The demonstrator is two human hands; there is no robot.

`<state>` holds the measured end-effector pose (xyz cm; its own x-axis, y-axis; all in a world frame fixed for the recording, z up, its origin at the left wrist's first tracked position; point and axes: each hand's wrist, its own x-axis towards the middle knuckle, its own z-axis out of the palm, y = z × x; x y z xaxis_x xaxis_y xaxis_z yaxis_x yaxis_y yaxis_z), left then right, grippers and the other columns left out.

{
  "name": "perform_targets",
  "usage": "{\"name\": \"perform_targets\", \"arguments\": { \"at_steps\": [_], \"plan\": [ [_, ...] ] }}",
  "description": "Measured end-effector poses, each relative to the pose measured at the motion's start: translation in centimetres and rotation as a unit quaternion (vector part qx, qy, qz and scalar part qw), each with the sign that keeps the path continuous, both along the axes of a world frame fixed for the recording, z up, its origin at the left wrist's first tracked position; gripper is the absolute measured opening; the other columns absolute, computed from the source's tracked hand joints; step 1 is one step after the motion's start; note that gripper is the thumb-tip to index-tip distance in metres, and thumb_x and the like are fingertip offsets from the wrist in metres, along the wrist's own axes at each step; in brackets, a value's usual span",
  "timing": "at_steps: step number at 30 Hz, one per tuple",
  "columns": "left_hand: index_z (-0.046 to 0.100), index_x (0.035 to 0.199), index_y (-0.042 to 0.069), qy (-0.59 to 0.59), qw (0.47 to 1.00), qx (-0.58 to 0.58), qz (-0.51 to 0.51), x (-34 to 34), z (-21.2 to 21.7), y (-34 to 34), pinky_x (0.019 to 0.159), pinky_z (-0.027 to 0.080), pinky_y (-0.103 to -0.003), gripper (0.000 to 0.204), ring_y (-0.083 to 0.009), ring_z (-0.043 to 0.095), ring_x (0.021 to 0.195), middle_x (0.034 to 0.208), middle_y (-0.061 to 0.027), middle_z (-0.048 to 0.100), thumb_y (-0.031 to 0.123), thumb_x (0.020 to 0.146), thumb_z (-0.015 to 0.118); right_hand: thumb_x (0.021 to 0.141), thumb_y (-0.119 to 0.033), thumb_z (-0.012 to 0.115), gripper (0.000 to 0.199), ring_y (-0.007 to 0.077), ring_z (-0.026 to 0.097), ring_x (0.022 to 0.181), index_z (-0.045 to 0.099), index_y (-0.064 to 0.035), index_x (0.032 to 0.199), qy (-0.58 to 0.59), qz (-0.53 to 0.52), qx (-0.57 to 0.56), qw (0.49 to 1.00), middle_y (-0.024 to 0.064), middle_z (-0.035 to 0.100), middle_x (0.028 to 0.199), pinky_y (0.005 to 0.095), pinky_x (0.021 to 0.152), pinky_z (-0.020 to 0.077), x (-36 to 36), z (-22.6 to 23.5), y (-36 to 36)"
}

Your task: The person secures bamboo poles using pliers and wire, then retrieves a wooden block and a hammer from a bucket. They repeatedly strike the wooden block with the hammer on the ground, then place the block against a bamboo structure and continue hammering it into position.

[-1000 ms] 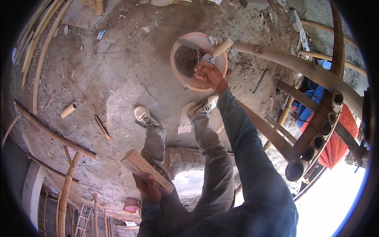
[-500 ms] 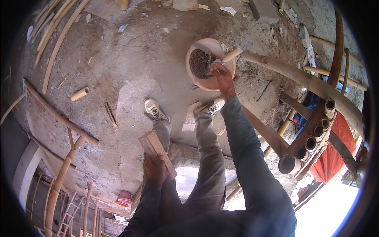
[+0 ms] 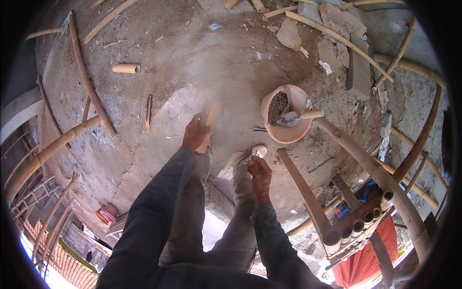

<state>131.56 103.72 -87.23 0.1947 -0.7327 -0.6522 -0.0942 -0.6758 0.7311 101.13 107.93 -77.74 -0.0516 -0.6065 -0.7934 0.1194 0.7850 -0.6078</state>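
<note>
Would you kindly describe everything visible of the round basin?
The round basin is pale orange, apparently plastic. It stands open side up on the ground, holding a heap of thin brown pieces; a pale cylindrical handle juts over its right edge. Neither the left hand nor the right hand touches it.

wooden block: light brown, blurred. basin: pale terracotta pink. slender pieces in basin: dark rust-brown. handle at its rim: pale tan. sleeves: dark slate blue. trousers: grey-brown. shoe: off-white. short tube: pale tan. sheeting: orange-red. ground: mottled grey-brown. roof, lower left: orange, striped.
</note>
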Motion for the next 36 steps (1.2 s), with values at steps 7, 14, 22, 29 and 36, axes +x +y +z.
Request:
{"name": "perform_targets", "arguments": {
  "at_steps": [7,14,22,29,36],
  "plan": [
    [0.058,0.150,0.003,-0.139,0.983,-0.091,-0.074,-1.8,0.8,3.0,0.110,0.052,-0.050,0.059,-0.0399,0.060,0.138,0.146,-0.0220,0.063,0.027,0.100,0.078,0.099,-0.003,0.074,0.035,0.0108,0.066,0.090,0.070,0.0040,0.133,-0.048,0.127,0.003,0.991,0.0016,0.071,0.104,0.0272,0.081,0.0563,1.5,1.3,3.5],
    [0.068,0.138,0.004,-0.018,0.980,-0.088,-0.180,-8.4,14.4,11.9,0.093,0.059,-0.041,0.038,-0.0309,0.074,0.106,0.120,-0.0168,0.073,0.002,0.100,0.070,0.097,-0.009,0.071,0.010,0.0209,0.071,0.075,0.073,-0.0026,0.104,0.039,0.345,-0.075,0.935,0.0102,0.075,0.085,0.0369,0.070,0.0526,1.5,8.0,1.1],
    [0.075,0.110,0.002,-0.004,0.947,-0.201,-0.251,-11.1,22.9,8.9,0.086,0.057,-0.043,0.015,-0.0319,0.071,0.094,0.101,-0.0146,0.070,0.001,0.095,0.075,0.096,-0.012,0.070,0.011,0.0405,0.075,0.094,0.077,-0.0081,0.104,0.166,0.426,-0.197,0.867,0.0187,0.076,0.096,0.0475,0.082,0.0580,-2.6,19.4,-1.0],
    [0.073,0.109,0.000,-0.069,0.979,-0.087,-0.171,-7.8,20.2,8.3,0.083,0.053,-0.038,0.019,-0.0239,0.066,0.089,0.096,-0.0088,0.068,0.018,0.106,0.068,0.095,-0.008,0.074,0.023,0.0399,0.071,0.110,0.071,0.0003,0.116,0.269,0.188,-0.357,0.875,0.0189,0.071,0.115,0.0475,0.092,0.0586,-13.2,37.0,-1.4],
    [0.076,0.113,0.007,-0.087,0.996,-0.032,0.009,-3.8,15.8,11.4,0.066,0.053,-0.031,0.023,-0.0113,0.062,0.076,0.088,0.0008,0.067,0.029,0.107,0.072,0.103,-0.050,0.071,0.061,0.0422,0.058,0.117,0.060,-0.0013,0.138,0.705,-0.033,0.077,0.704,0.0323,0.058,0.130,0.0536,0.099,0.0485,-40.8,35.9,11.3]
  ]
}}
